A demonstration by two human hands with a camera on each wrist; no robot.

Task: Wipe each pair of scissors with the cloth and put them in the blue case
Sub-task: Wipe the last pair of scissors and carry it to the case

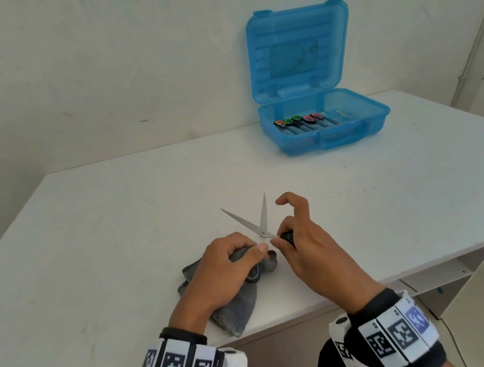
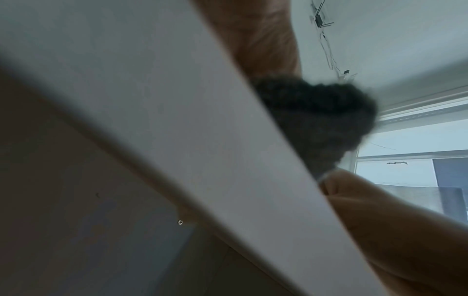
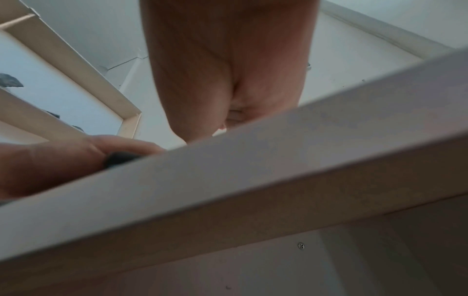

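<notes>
A pair of scissors with its silver blades spread in a V points away from me near the table's front edge. My left hand grips one dark handle, above the crumpled grey cloth lying on the table. My right hand pinches the other black handle, with the index finger lifted. The blue case stands open at the back right with several scissors lying side by side in it. In the left wrist view the cloth shows past the table edge.
The white table stands against a white wall. The case's lid leans upright against that wall. Both wrist views are mostly filled by the table's front edge seen from below.
</notes>
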